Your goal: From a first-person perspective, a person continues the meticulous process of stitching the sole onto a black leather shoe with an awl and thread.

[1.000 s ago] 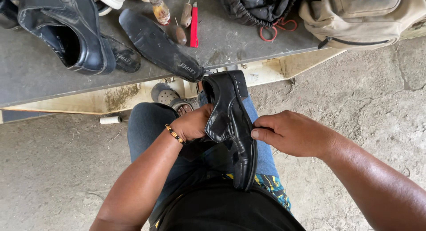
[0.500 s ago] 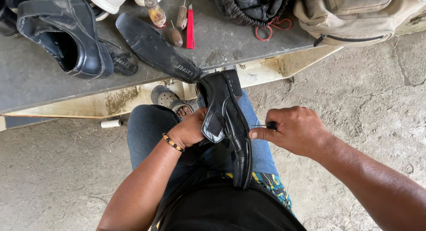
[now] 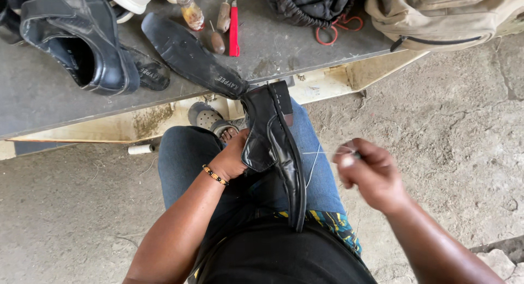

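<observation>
A black leather shoe (image 3: 273, 147) lies on its side across my lap, heel toward the table. My left hand (image 3: 233, 156) grips its upper from the left, a beaded bracelet on that wrist. Off to the right of the shoe, my right hand (image 3: 368, 172) pinches something small, too blurred to name. A thin pale thread (image 3: 319, 159) stretches from the shoe's sole edge to that hand.
On the grey table (image 3: 49, 106) lie a second black shoe (image 3: 82, 49), a loose black sole (image 3: 191, 57), a small bottle (image 3: 191, 11), wooden-handled awls (image 3: 222, 16), a red knife (image 3: 234, 27), a dark bag (image 3: 308, 3) and a tan backpack (image 3: 447, 16). Concrete floor surrounds me.
My right hand has pulled away from the shoe to the right, drawing the thread out taut. The left hand keeps holding the shoe.
</observation>
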